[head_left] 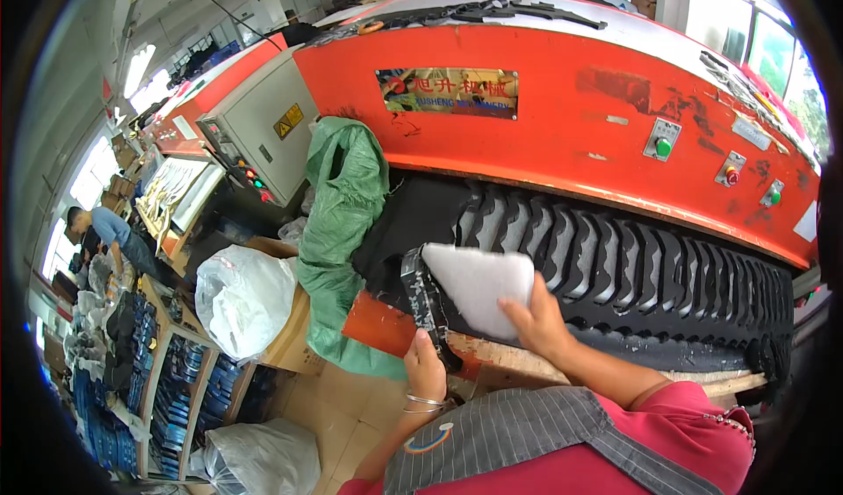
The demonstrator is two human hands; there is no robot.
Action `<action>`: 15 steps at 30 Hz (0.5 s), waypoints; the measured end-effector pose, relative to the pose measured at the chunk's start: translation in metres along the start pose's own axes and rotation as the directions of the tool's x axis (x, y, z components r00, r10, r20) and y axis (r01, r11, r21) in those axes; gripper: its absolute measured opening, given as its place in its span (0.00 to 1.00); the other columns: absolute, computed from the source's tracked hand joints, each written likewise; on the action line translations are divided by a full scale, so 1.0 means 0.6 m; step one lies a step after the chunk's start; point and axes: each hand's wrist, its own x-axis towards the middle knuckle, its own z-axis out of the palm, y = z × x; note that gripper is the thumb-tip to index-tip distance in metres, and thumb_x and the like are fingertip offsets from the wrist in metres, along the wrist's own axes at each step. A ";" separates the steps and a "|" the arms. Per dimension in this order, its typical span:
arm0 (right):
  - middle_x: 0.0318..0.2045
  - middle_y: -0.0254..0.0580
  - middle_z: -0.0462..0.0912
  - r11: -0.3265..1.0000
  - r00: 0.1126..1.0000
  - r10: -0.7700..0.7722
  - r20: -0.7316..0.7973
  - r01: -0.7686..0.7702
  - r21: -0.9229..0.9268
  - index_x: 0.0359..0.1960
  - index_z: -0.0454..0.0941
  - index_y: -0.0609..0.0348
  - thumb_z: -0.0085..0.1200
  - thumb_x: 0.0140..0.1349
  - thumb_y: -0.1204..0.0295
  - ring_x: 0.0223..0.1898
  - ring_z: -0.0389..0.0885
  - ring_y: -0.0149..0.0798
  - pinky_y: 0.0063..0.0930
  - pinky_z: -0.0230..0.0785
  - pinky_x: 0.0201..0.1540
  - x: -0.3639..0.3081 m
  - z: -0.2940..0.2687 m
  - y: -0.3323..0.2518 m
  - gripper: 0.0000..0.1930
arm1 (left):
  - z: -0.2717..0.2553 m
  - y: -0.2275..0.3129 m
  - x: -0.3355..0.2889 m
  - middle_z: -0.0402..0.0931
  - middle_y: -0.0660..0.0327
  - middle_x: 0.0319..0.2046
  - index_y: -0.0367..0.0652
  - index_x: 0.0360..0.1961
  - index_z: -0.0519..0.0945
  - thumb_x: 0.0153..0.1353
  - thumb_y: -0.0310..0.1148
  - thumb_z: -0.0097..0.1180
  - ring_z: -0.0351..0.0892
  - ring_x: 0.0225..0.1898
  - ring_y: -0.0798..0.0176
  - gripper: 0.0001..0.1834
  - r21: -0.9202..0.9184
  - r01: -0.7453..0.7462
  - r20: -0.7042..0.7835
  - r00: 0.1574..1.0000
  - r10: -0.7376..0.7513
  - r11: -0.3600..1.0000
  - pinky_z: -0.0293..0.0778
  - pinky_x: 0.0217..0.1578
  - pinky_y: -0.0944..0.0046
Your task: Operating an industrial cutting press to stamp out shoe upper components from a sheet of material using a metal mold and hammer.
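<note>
My right hand (pixel 537 324) grips the right edge of a pale grey-white slab (pixel 479 284), which looks like a foam pad or a stack of thin sheets. Its thumb lies across the top face. Lower and to the left, my left hand (pixel 426 370) is closed on the lower end of a black strip (pixel 427 297) with whitish marks. That strip curves up along the slab's left edge. Beneath and beyond both lies black sheet material (pixel 632 262) with rows of wavy cut-outs, pale grey showing through them. My left fingertips are partly hidden.
A red-orange machine (pixel 544 118) with buttons (pixel 662 147) stands behind the work surface. To the left are a grey control box (pixel 263 126), a green woven sack (pixel 342 232) and a white plastic bag (pixel 241 306). A rack (pixel 200 385) and another person (pixel 123 236) are farther left.
</note>
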 end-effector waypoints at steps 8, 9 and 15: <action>0.40 0.49 0.80 0.983 0.985 0.166 0.048 -0.169 0.067 0.54 0.66 0.67 0.59 0.56 0.72 0.41 0.79 0.38 0.32 0.72 0.44 0.072 0.060 -0.024 0.25 | -0.008 0.004 0.028 0.71 0.44 0.34 0.27 0.58 0.68 0.65 0.37 0.46 0.71 0.36 0.45 0.26 0.615 -0.359 0.195 0.932 0.307 0.702 0.68 0.41 0.53; 0.38 0.55 0.80 0.995 0.994 0.097 0.051 -0.096 -0.023 0.55 0.65 0.65 0.60 0.56 0.71 0.41 0.81 0.45 0.35 0.72 0.43 0.061 0.065 -0.033 0.26 | -0.014 -0.007 0.035 0.72 0.44 0.35 0.27 0.58 0.67 0.65 0.37 0.46 0.71 0.36 0.43 0.26 0.609 -0.406 0.194 0.909 0.368 0.681 0.68 0.42 0.52; 0.33 0.59 0.81 0.957 0.931 -0.139 0.339 0.214 -0.195 0.60 0.63 0.51 0.56 0.53 0.73 0.33 0.80 0.60 0.47 0.74 0.35 0.011 0.064 -0.098 0.29 | -0.037 0.022 0.068 0.76 0.53 0.36 0.31 0.42 0.75 0.69 0.39 0.39 0.76 0.36 0.59 0.20 0.382 -0.035 0.017 0.999 0.030 0.923 0.70 0.40 0.58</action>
